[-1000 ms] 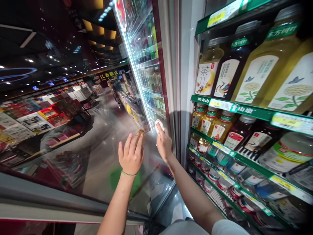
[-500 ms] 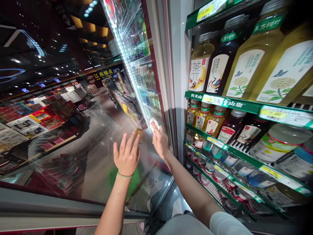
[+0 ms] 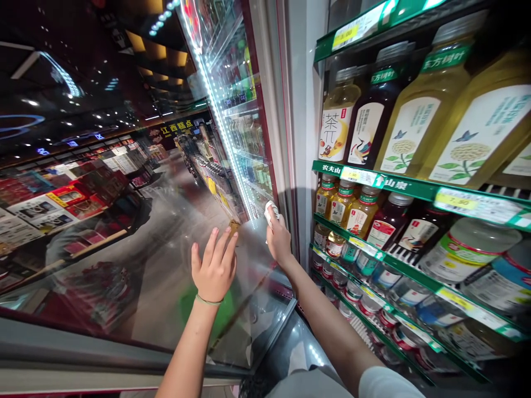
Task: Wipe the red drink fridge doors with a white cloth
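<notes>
My left hand (image 3: pixel 214 268) lies with its fingers spread against the glass door (image 3: pixel 166 298), a thin green band around the wrist. To its right, my right hand (image 3: pixel 279 240) is closed around a crumpled white cloth or paper wipe (image 3: pixel 271 213), held at the glass close to the door's edge. Part of the wipe is hidden behind the fingers, so its exact kind is unclear.
Right of me stand cooler shelves with green price rails (image 3: pixel 373 179) and several drink bottles (image 3: pixel 410 132). A grey door frame (image 3: pixel 269 83) runs upward beside the glass. Stacked boxes (image 3: pixel 62 204) show through or in the glass on the left.
My right hand has shifted slightly right and down with the wipe, nearer the door frame. The left hand stays almost in place, still spread on the glass.
</notes>
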A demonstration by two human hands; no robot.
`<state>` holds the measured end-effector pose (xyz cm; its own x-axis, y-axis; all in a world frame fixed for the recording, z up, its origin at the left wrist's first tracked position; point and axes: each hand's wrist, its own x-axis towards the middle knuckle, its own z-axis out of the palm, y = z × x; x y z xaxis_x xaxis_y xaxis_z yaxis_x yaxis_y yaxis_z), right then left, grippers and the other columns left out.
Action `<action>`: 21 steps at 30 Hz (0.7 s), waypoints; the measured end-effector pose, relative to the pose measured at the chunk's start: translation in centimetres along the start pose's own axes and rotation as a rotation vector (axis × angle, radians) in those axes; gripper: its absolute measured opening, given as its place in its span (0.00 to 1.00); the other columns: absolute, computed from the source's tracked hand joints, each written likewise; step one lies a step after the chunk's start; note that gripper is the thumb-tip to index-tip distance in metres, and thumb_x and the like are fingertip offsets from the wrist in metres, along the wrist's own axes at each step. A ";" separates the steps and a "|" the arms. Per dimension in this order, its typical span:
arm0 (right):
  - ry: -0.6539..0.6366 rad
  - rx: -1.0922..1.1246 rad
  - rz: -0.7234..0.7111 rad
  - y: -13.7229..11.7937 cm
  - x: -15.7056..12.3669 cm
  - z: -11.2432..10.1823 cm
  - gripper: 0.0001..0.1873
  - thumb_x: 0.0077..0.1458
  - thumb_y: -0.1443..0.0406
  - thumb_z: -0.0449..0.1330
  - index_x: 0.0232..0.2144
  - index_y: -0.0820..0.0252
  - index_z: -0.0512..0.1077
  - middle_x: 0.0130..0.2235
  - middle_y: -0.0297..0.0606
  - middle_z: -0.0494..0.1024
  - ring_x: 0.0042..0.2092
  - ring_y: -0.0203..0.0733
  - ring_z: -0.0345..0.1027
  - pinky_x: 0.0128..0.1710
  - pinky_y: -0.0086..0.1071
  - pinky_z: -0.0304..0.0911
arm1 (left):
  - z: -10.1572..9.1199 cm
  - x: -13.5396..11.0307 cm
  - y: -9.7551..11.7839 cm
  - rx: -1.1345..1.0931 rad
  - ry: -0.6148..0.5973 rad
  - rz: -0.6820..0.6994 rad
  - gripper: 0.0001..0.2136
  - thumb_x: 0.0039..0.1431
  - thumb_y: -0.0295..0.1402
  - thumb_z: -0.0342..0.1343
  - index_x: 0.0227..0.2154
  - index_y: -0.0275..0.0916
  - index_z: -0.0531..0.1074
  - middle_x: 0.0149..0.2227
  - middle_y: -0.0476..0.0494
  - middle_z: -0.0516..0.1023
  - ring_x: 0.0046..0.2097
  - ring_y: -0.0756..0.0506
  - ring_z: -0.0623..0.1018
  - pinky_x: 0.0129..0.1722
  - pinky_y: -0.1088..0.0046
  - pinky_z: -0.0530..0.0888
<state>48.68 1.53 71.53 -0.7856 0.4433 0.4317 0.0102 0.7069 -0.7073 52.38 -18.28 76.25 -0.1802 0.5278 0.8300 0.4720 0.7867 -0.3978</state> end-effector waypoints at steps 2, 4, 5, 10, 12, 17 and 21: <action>-0.016 -0.011 -0.053 0.1 0.0 0.0 0.36 0.65 0.71 0.46 0.72 0.45 0.56 0.59 0.44 0.73 0.45 0.46 0.77 0.44 0.36 0.72 | 0.0 0.0 0.0 -0.001 0.000 -0.008 0.25 0.63 0.26 0.59 0.62 0.46 0.71 0.60 0.45 0.77 0.68 0.40 0.69 0.75 0.58 0.41; -0.025 -0.039 -0.045 0.4 0.4 0.0 0.36 0.65 0.70 0.47 0.72 0.42 0.56 0.61 0.44 0.71 0.45 0.46 0.77 0.43 0.35 0.72 | -0.1 0.0 0.0 -0.004 0.003 -0.013 0.24 0.62 0.26 0.59 0.61 0.46 0.72 0.59 0.46 0.78 0.67 0.40 0.71 0.75 0.58 0.42; -0.027 -0.056 -0.008 0.6 0.8 0.0 0.36 0.65 0.70 0.47 0.72 0.42 0.55 0.61 0.44 0.71 0.45 0.46 0.77 0.42 0.35 0.72 | -0.1 0.0 -0.1 -0.004 0.005 -0.017 0.23 0.62 0.26 0.59 0.60 0.46 0.73 0.59 0.46 0.78 0.66 0.40 0.72 0.75 0.58 0.42; -0.022 -0.074 0.059 2.0 2.4 -0.2 0.36 0.64 0.69 0.50 0.72 0.43 0.55 0.59 0.45 0.71 0.47 0.49 0.77 0.41 0.36 0.71 | 0.0 0.1 -0.1 0.008 0.009 -0.027 0.23 0.61 0.26 0.59 0.59 0.48 0.73 0.58 0.47 0.79 0.65 0.40 0.74 0.74 0.58 0.42; -0.012 -0.060 0.026 2.4 2.8 -0.2 0.36 0.64 0.69 0.49 0.72 0.41 0.55 0.59 0.45 0.71 0.46 0.49 0.77 0.41 0.36 0.71 | 0.1 0.1 -0.2 0.011 0.013 -0.029 0.24 0.61 0.26 0.59 0.60 0.48 0.73 0.58 0.47 0.79 0.65 0.40 0.73 0.74 0.58 0.42; 0.023 -0.007 0.106 3.0 3.3 -0.2 0.37 0.63 0.70 0.48 0.72 0.46 0.57 0.58 0.46 0.72 0.47 0.50 0.77 0.43 0.39 0.71 | 0.3 -0.1 -0.3 -0.014 0.008 -0.024 0.27 0.61 0.26 0.59 0.63 0.49 0.70 0.58 0.46 0.79 0.66 0.40 0.72 0.74 0.58 0.40; 0.012 0.042 0.049 3.1 3.2 -0.1 0.36 0.63 0.69 0.48 0.71 0.45 0.59 0.60 0.45 0.72 0.50 0.50 0.76 0.45 0.38 0.71 | 0.4 -0.2 -0.3 -0.012 0.003 -0.022 0.28 0.61 0.27 0.59 0.64 0.49 0.69 0.58 0.46 0.79 0.66 0.40 0.72 0.74 0.58 0.41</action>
<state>46.27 5.23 70.82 -0.7772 0.4839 0.4023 0.0223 0.6601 -0.7509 51.93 -18.50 76.09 -0.1884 0.5094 0.8396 0.4780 0.7944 -0.3747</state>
